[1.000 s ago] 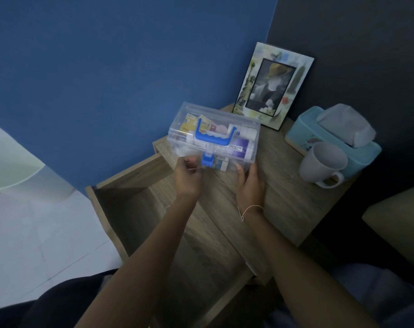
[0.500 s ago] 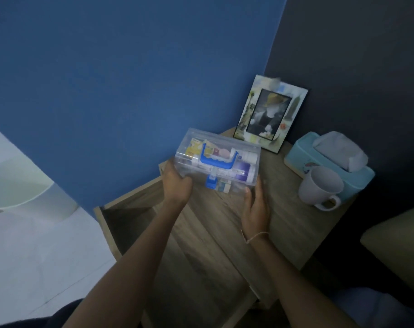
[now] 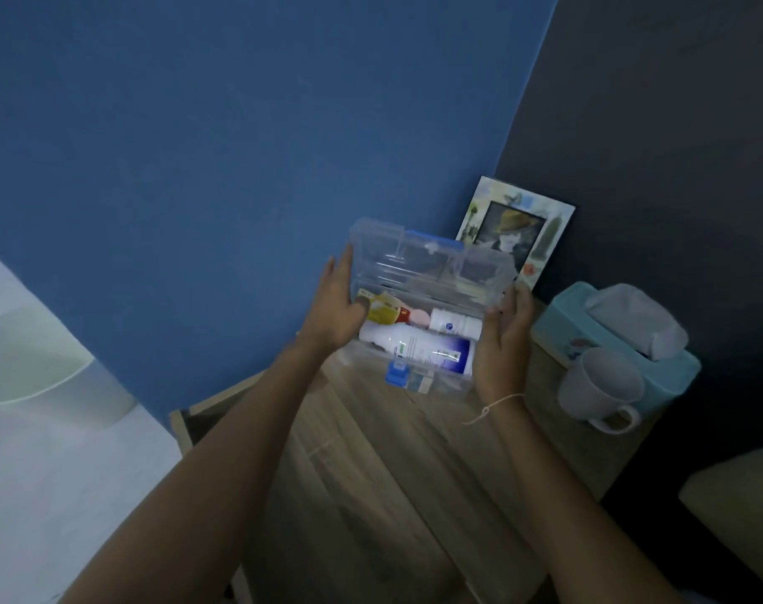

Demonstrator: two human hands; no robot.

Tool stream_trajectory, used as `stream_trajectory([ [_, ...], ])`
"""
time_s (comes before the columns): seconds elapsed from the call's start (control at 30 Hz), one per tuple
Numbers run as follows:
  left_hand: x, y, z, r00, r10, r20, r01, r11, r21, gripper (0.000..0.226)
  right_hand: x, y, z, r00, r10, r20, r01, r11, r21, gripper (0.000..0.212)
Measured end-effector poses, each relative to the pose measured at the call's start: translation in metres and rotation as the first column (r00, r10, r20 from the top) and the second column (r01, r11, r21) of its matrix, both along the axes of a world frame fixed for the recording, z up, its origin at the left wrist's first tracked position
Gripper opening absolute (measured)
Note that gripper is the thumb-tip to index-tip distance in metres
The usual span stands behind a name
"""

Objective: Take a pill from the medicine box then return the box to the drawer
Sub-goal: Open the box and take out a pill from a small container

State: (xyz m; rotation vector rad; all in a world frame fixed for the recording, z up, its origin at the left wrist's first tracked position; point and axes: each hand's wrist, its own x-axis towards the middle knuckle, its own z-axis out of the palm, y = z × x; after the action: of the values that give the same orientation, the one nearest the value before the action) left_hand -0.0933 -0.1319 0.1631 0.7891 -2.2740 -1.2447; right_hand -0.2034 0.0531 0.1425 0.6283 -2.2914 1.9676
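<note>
Swinging up since a moment before, the medicine box [image 3: 418, 337] lid [image 3: 432, 268] stood open, left hand [image 3: 334, 311] and right hand [image 3: 501, 342] clamped on its ends, exposing pills.

Clear medicine box [image 3: 427, 381], lid up, on the wooden top.

The see-through lid [image 3: 432, 272] stands tilted back, its blue handle [image 3: 434, 246] at the upper edge; a blue latch [image 3: 398, 373] hangs at the front wall. Inside lie a white bottle with a purple label [image 3: 418, 348], a smaller white bottle [image 3: 456, 322] and a yellow packet [image 3: 381, 308]. The open drawer [image 3: 188, 422] shows at lower left.
</note>
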Motion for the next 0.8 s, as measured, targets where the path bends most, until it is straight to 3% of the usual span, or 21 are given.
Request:
stream_trajectory([
  [0.17,-0.012,-0.014,-0.021,0.971,-0.087,0.222,0.1,0.994,-0.05,0.066,-0.013,-0.017,-0.007,0.998,0.064,0.013,-0.065,0.99,0.127,0.061],
  [0.43,-0.015,-0.007,-0.045,0.933,-0.098,0.348,0.204,0.937,-0.283,0.057,-0.024,-0.022,-0.028,0.988,0.14,0.067,-0.156,0.885,0.44,0.077],
  [0.63,-0.013,-0.004,-0.046,0.907,-0.065,0.416,0.235,0.898,-0.373,0.058,-0.026,-0.021,-0.027,0.983,0.141,0.117,-0.18,0.855,0.486,0.079],
  [0.8,-0.012,-0.002,-0.043,0.921,-0.078,0.382,0.217,0.917,-0.335,0.058,-0.014,-0.003,-0.024,0.982,0.134,0.135,-0.181,0.875,0.449,0.078],
])
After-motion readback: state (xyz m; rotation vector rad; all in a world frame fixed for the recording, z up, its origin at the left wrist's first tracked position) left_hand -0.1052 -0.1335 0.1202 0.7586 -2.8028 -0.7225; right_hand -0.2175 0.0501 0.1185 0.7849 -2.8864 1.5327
